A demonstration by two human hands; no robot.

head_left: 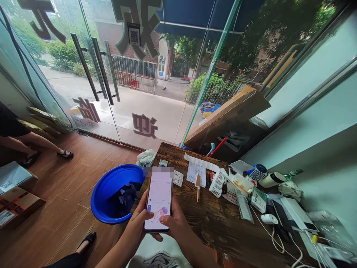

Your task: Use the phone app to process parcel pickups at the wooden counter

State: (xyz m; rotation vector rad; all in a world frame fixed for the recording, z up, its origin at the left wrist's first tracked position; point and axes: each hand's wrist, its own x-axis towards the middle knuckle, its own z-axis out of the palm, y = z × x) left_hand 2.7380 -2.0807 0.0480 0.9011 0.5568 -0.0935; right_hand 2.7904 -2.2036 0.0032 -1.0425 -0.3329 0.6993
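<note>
A smartphone [158, 190] with a lit, pale pink screen is held upright between both my hands, over the near left edge of the wooden table. My left hand [141, 214] wraps its left side, with the thumb on the lower screen. From the other side my right hand [174, 216] grips it, its thumb also over the lower screen. Both hands' fingers behind the phone are mostly hidden. Beyond the phone, a number slip [177, 178] lies on the table. Farther right is a knife [198, 186] with a wooden handle, its blade on a printed paper [195, 172].
A blue tub [97, 197] with dark cloth stands left of the table [186, 212]. Number tags [217, 184], a QR-code stand [256, 174], a ruler [244, 206] and white cables [276, 242] crowd the right side. Cardboard boxes [22, 208] and another person's legs [41, 143] are at left.
</note>
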